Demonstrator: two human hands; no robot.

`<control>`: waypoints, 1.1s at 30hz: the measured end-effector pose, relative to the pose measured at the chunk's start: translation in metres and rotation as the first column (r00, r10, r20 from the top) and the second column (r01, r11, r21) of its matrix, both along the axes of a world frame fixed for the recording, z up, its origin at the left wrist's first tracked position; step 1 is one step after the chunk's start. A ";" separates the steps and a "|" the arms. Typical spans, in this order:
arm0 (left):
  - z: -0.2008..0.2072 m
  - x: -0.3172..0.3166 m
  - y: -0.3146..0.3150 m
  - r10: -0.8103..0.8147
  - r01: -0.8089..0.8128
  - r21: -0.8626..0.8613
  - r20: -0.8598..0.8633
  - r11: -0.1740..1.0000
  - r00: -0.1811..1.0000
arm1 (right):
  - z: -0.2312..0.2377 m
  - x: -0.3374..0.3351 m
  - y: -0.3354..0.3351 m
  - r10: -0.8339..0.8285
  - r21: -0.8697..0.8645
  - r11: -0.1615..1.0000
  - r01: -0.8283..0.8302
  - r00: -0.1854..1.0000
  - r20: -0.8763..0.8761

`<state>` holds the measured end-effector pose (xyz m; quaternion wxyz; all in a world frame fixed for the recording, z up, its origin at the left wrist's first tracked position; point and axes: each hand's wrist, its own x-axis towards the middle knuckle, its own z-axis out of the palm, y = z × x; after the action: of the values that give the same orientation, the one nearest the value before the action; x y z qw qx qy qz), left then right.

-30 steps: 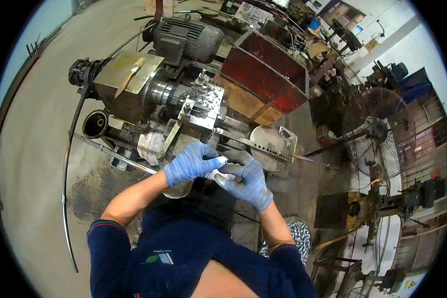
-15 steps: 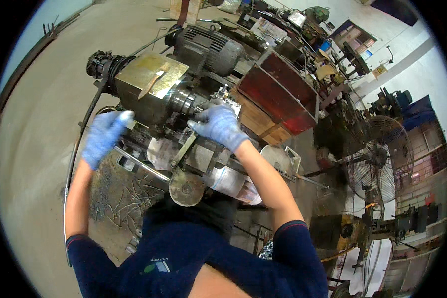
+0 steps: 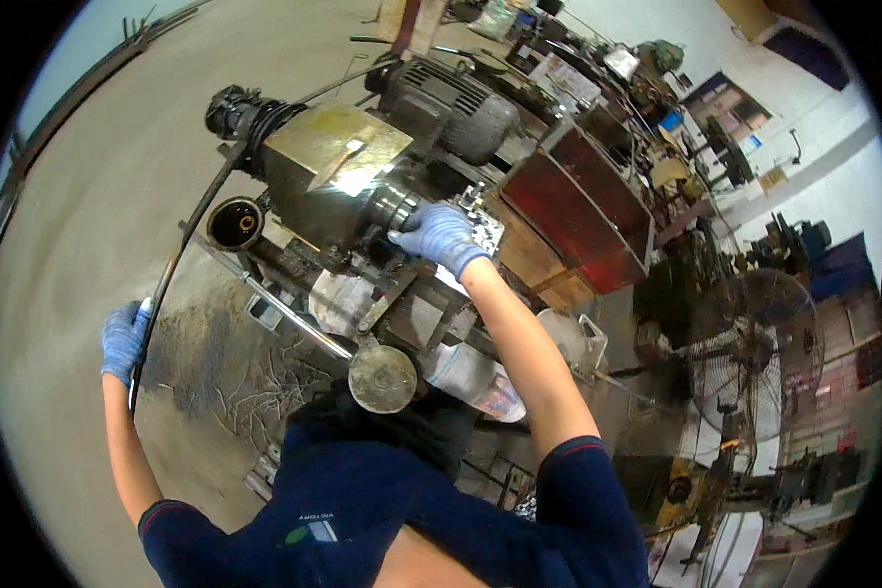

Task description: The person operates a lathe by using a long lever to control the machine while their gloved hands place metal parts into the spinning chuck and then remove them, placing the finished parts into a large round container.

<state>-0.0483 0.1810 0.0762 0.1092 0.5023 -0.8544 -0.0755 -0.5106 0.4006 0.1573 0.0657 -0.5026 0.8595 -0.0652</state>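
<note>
A small oily lathe stands before me, with a metal headstock box (image 3: 314, 186) and a shiny round spindle nose (image 3: 392, 208). My right hand (image 3: 441, 238), in a blue knit glove, is closed at the front of the spindle nose. Whatever its fingers hold is hidden beneath them. Out to the far left, my gloved left hand (image 3: 124, 340) is closed around the lower part of a long dark lever (image 3: 191, 220), which slants down from behind the headstock. A tool with a wooden handle (image 3: 335, 165) lies on top of the box.
A motor (image 3: 451, 108) sits behind the headstock. To its right stands a red metal tray (image 3: 578, 206) over a wooden board. A round disc-shaped handle (image 3: 382, 378) and a bright bar (image 3: 299, 318) are close to my body. Metal shavings (image 3: 265, 387) litter the floor; a large fan (image 3: 755, 338) stands right.
My left hand has moved left and down from beside the headstock onto the lever, uncovering a round cup-like part. My right hand stays at the spindle; the whole view has shifted slightly.
</note>
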 end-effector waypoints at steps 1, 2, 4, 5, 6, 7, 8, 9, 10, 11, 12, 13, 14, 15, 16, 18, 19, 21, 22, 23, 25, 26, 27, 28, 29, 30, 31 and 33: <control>0.000 0.000 0.010 0.020 -0.017 0.051 -0.067 0.999 0.998 | 0.001 0.000 0.000 0.017 0.038 0.999 -0.016 1.000 -0.008; 0.000 0.002 0.016 0.009 -0.006 0.053 -0.064 0.999 0.998 | 0.001 0.001 -0.003 0.034 0.075 0.997 -0.033 0.999 -0.017; -0.002 0.003 0.023 -0.027 0.030 0.057 -0.064 0.998 0.998 | 0.001 0.002 -0.008 0.036 0.056 0.998 -0.035 0.999 -0.020; -0.006 0.002 0.021 0.047 -0.050 0.125 0.030 0.991 0.998 | 0.003 0.002 -0.012 0.036 0.053 0.998 -0.036 0.999 -0.008; -0.007 0.001 0.023 0.052 -0.056 0.114 0.044 0.992 0.998 | 0.003 0.003 -0.016 0.037 0.054 0.998 -0.037 0.999 0.007; -0.007 -0.003 0.025 0.054 -0.060 0.103 0.059 0.993 0.997 | 0.002 0.003 -0.015 0.066 -0.031 0.997 -0.066 0.998 0.012; -0.008 -0.007 0.025 0.053 -0.060 0.092 0.072 0.994 0.996 | 0.002 0.003 -0.014 0.043 -0.017 0.999 -0.043 0.999 0.027; -0.013 -0.006 0.021 0.052 -0.057 0.038 0.112 0.998 0.992 | 0.005 0.005 -0.017 0.025 -0.002 1.000 -0.025 0.999 0.046; -0.020 -0.007 0.017 0.049 -0.047 -0.014 0.152 0.999 0.987 | 0.007 0.007 -0.018 0.004 0.014 1.000 -0.005 0.998 0.064; -0.026 -0.008 0.010 0.044 -0.032 -0.065 0.191 0.997 0.980 | 0.008 0.009 -0.017 -0.022 0.070 0.997 0.017 0.997 0.068; -0.032 0.000 -0.007 -0.010 0.037 -0.149 0.175 0.988 0.984 | 0.007 0.012 -0.015 0.002 0.026 1.000 -0.003 0.999 0.049; -0.039 0.016 -0.033 -0.068 0.107 -0.237 0.166 0.966 0.984 | 0.001 0.009 -0.015 -0.025 0.016 1.000 0.025 0.999 0.031; -0.044 0.033 -0.059 -0.120 0.170 -0.325 0.166 0.930 0.979 | -0.005 0.006 -0.016 -0.047 0.002 0.999 0.047 0.999 0.017; -0.047 0.048 -0.090 -0.047 0.153 -0.385 0.271 0.910 0.962 | 0.002 0.016 -0.020 -0.069 0.036 0.997 0.069 0.998 0.004; -0.046 0.056 -0.121 0.031 0.145 -0.450 0.363 0.881 0.931 | 0.003 0.017 -0.021 -0.039 0.013 0.999 0.039 0.999 0.026; -0.044 0.057 -0.159 0.031 0.191 -0.466 0.426 0.864 0.904 | -0.001 0.013 -0.020 -0.040 0.025 0.999 0.040 0.999 0.009; -0.047 0.055 -0.169 0.028 0.212 -0.473 0.450 0.855 0.893 | 0.002 0.012 -0.018 -0.046 0.045 0.998 0.045 0.999 0.021; -0.049 0.053 -0.169 0.025 0.199 -0.510 0.398 0.837 0.917 | 0.008 0.015 -0.017 -0.059 0.072 0.996 0.055 0.997 0.055; -0.046 0.049 -0.169 0.023 0.196 -0.532 0.376 0.824 0.926 | 0.010 0.015 -0.015 -0.026 0.075 0.997 0.023 0.999 0.034; -0.043 0.041 -0.170 0.119 0.023 -0.307 0.437 0.951 0.892 | 0.012 0.016 -0.011 0.006 0.080 0.997 -0.007 1.000 0.012; -0.036 0.015 -0.157 0.064 -0.027 -0.265 0.132 0.964 0.989 | 0.019 0.018 0.007 0.039 -0.039 0.998 -0.040 0.999 -0.012; -0.037 -0.001 -0.146 0.030 -0.036 -0.230 -0.028 0.972 0.999 | 0.020 0.016 0.020 0.056 -0.219 0.971 -0.096 0.982 -0.181; -0.033 -0.028 -0.128 -0.104 0.013 -0.414 -0.197 0.910 0.975 | 0.024 0.008 0.036 0.058 -0.298 0.948 -0.110 0.982 -0.178; -0.034 -0.059 -0.101 -0.267 0.023 -0.578 -0.341 0.816 0.901 | 0.030 0.001 0.056 0.055 -0.372 0.921 -0.121 0.982 -0.183; -0.048 -0.080 -0.070 -0.239 -0.012 -0.331 -0.705 0.944 0.668 | 0.039 0.003 0.077 0.001 -0.425 0.902 -0.077 0.984 -0.177; -0.111 -0.079 -0.079 0.085 -0.091 0.026 -0.669 0.996 0.738 | 0.030 -0.008 0.100 0.021 -0.547 0.834 -0.075 0.994 -0.105; -0.138 -0.102 -0.063 0.022 0.028 0.094 -0.493 0.995 0.870 | 0.035 -0.005 0.120 -0.079 -0.501 0.865 0.010 0.990 -0.117; -0.207 -0.125 -0.034 -0.058 0.182 0.401 -0.302 0.898 0.952 | 0.034 -0.006 0.166 -0.220 -0.437 0.887 0.148 0.968 -0.119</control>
<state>-0.1729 0.1467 -0.1311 0.1130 0.4438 -0.8226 -0.3369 -0.5164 0.5670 0.1918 -0.1235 -0.4246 0.8708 -0.2149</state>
